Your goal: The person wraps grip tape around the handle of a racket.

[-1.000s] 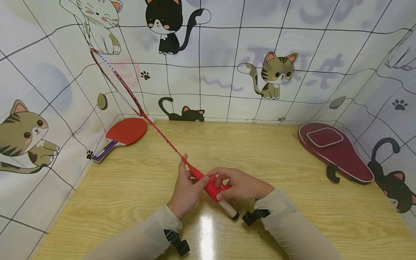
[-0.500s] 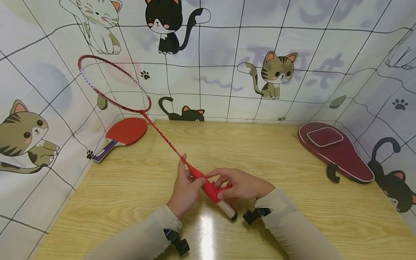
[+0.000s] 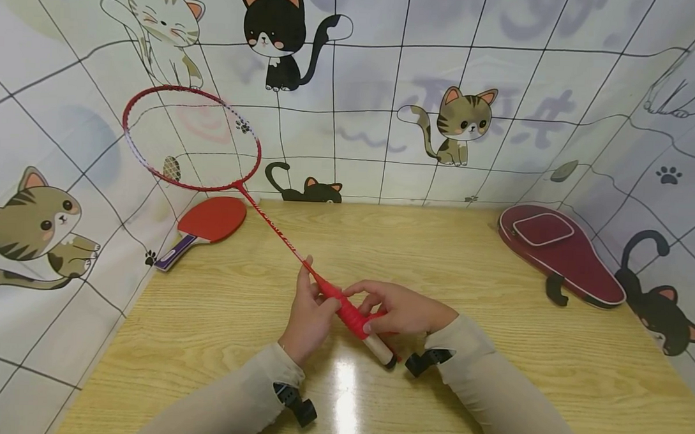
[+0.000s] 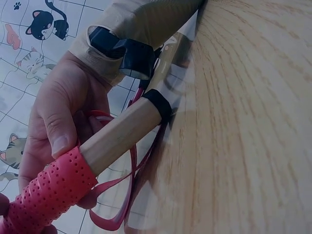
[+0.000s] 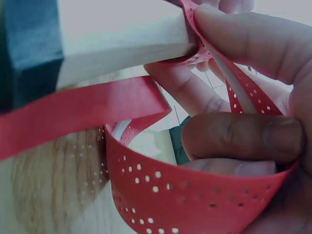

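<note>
Where cat-printed, grid-lined sheeting (image 3: 362,134) backs the wood-grained worktop (image 3: 450,246), the red badminton racket (image 3: 278,232) slants over the near middle, its long axis running diagonally, head-first to the far left, as the left hand (image 3: 311,318) grips it and the right hand (image 3: 404,308) pinches perforated grip tape (image 3: 352,319).

My head camera looks forward and down over the table (image 3: 206,327). My left wrist's, tipped sideways, looks from close along the handle (image 4: 122,134) to my right hand (image 4: 62,107); my right wrist's sits nearest, facing the tape (image 5: 161,192). All 3 share the handle.
</note>
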Available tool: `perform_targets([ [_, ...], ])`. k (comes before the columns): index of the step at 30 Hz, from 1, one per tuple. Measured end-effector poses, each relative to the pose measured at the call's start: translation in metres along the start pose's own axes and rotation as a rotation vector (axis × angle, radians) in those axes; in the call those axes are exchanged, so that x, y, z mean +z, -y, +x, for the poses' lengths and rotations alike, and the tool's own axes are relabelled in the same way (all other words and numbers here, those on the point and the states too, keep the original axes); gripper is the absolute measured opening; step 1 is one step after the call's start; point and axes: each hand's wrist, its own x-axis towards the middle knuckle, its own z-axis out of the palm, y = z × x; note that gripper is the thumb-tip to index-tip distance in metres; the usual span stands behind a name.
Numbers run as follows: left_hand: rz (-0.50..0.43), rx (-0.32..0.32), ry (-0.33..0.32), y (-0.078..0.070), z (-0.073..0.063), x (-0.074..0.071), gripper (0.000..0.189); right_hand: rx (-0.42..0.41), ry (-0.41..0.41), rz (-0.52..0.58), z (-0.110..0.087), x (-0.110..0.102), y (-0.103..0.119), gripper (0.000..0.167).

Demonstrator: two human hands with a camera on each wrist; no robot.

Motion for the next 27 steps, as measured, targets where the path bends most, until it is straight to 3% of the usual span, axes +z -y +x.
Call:
perform_targets([
  [10, 0.163, 0.003, 0.006, 0.0046, -0.0005, -0.0003, 0.1, -0.01, -0.033, -0.058, -0.0005, 0.0015, 0.0016, 0.062],
  [27, 0.075, 0.009, 0.014, 0.0031, 0.0013, -0.0004, 0.095, 0.033, -0.005, -0.007, -0.002, -0.003, 0.0014, 0.064],
])
